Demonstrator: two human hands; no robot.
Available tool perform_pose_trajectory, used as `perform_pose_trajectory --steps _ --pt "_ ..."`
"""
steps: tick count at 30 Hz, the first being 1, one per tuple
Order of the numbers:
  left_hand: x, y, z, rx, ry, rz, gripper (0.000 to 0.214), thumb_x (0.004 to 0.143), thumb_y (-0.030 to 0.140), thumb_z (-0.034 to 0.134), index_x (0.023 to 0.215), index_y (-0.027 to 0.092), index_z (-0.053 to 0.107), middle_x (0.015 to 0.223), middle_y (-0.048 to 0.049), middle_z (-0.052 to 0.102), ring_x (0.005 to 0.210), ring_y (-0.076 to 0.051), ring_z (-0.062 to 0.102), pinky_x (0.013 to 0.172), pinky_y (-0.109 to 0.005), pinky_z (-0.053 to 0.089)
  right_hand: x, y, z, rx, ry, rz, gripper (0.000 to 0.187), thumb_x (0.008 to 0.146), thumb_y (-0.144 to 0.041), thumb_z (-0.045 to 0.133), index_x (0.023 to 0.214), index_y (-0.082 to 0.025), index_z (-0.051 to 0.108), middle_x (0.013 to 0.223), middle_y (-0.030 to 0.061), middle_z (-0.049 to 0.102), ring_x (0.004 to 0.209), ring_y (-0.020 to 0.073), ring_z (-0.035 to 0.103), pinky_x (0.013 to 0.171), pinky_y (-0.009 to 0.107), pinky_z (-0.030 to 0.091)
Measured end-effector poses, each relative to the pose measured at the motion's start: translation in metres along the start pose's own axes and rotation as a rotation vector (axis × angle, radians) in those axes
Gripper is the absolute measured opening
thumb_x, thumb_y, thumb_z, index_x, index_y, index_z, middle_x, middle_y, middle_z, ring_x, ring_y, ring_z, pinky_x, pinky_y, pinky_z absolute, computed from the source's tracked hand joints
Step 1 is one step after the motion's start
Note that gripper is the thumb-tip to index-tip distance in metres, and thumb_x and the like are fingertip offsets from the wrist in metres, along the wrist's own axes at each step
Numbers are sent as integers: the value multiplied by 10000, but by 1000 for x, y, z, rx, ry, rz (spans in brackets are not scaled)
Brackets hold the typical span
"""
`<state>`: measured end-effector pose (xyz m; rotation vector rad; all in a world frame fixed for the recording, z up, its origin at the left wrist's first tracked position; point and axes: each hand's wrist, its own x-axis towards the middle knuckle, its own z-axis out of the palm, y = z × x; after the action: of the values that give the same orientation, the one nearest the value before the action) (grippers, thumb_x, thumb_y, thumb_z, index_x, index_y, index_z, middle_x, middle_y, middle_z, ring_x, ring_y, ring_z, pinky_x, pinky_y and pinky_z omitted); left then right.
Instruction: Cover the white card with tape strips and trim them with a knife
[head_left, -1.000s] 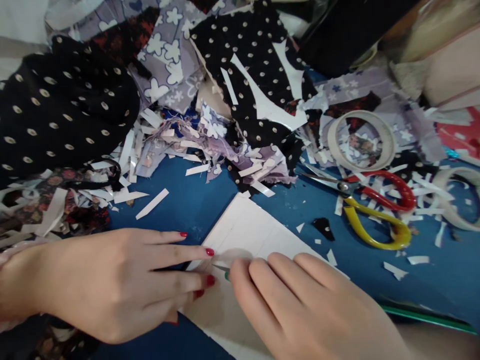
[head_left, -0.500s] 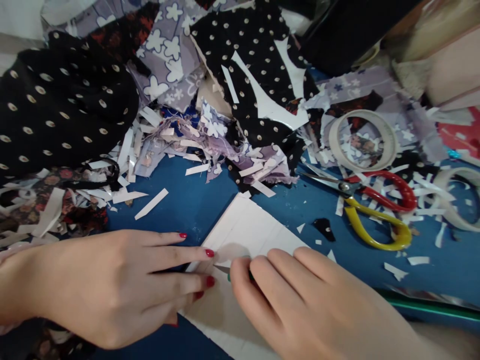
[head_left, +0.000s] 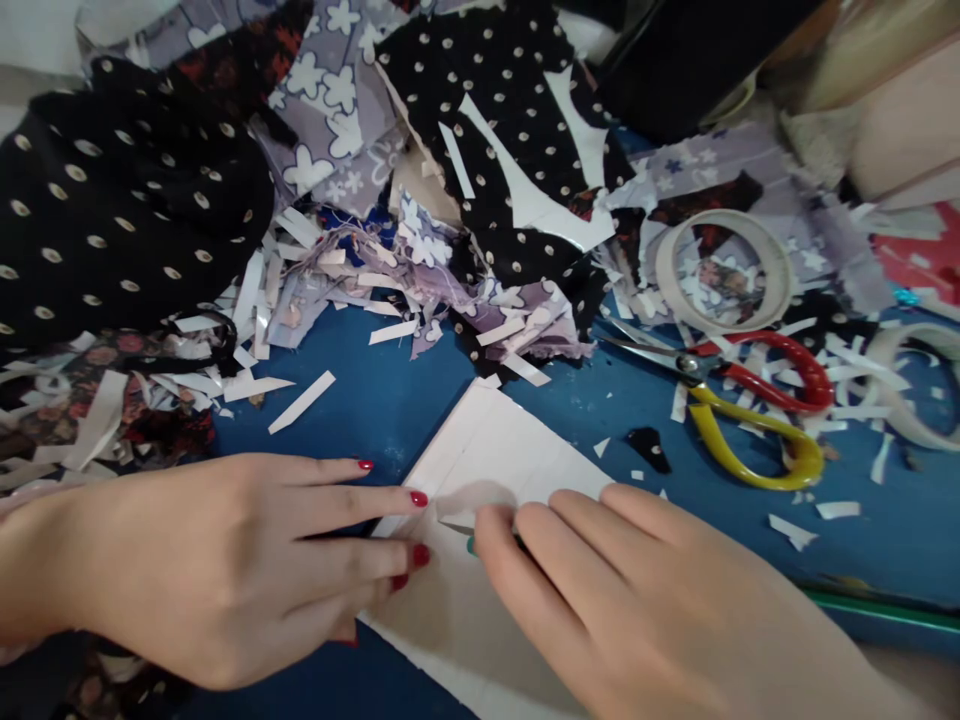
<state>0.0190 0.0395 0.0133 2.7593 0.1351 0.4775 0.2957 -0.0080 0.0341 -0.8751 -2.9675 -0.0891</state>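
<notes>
A white sheet of card [head_left: 517, 440] lies at a slant on the blue table, with faint lines across it. My left hand [head_left: 232, 560] rests palm down with fingers stretched out, its fingertips on the card's left edge. Closed in a grip, my right hand [head_left: 600, 600] sits over the card's right part and covers much of it. Between its thumb and fingers is a craft knife [head_left: 456, 524]. Only the pointed grey blade and a bit of green show; my fingers hide the rest. The blade tip points left, close to my left fingertips.
Scissors [head_left: 750, 400] with red and yellow handles lie half spread at the right, near two tape rolls [head_left: 667, 270]. Black dotted fabric [head_left: 135, 220], lilac floral scraps [head_left: 322, 120] and white paper strips [head_left: 302, 402] litter the back and left. A green strip [head_left: 885, 610] runs along the right.
My right hand has shifted slightly to the right with the knife, and the blade tip has moved a little right along the card. My left hand stays almost in place.
</notes>
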Motion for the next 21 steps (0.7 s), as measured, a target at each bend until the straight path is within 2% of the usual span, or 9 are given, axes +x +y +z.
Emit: perform_pose_trajectory --steps 6,12,21 --pt "0 0 0 -14 -1 -16 354 1137 186 476 1061 191 822 1242 32 819 1261 -209 731 1098 -378 633 1 1 2 9 31 15 302 918 -24 459 1003 -136 726 715 23 712 589 170 604 579 337 401" --pt "-2 2 0 -38 -22 -18 326 1123 197 516 1053 184 834 1241 5 820 1245 -203 740 1133 -364 617 2 -2 4 32 68 11 318 919 -24 443 1009 -141 725 741 40 733 622 178 604 591 340 418" --pt "-1 2 0 -51 -5 -18 293 1100 189 558 1020 192 841 1235 -13 822 1230 -211 752 1124 -370 632 1 -4 6 -4 28 23 305 912 -30 461 1044 -139 713 772 46 740 650 181 611 625 332 425"
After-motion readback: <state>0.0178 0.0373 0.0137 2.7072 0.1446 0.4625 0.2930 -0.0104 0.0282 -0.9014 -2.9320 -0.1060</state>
